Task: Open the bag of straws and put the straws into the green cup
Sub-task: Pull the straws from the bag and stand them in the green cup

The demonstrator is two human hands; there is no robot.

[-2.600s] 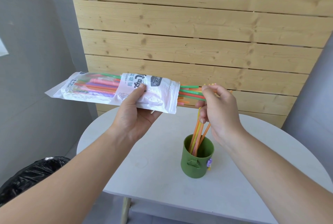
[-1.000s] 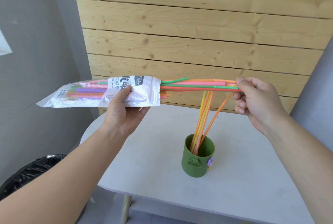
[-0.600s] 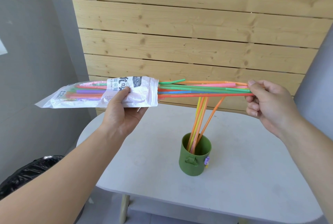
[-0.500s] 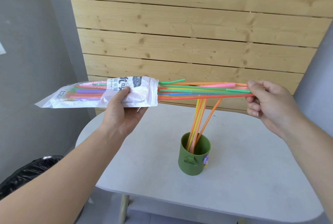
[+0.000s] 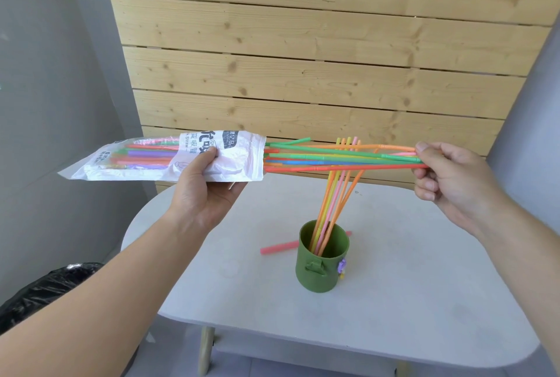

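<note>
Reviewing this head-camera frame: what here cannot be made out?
- Head view, count of straws inside the clear plastic bag: its white label and the left hand cover part.
- Head view, middle of the pink straw on the white table: hidden behind the green cup.
- Head view, tips of the drawn-out straw bundle: pinched inside the right hand.
- Head view, black bin bag: cut by the left edge.

One bag (image 5: 236,158), one green cup (image 5: 321,270), one table (image 5: 424,285), one black bin liner (image 5: 39,288), one loose straw (image 5: 278,247) (bunched straws (image 5: 303,162) uncountable).
</note>
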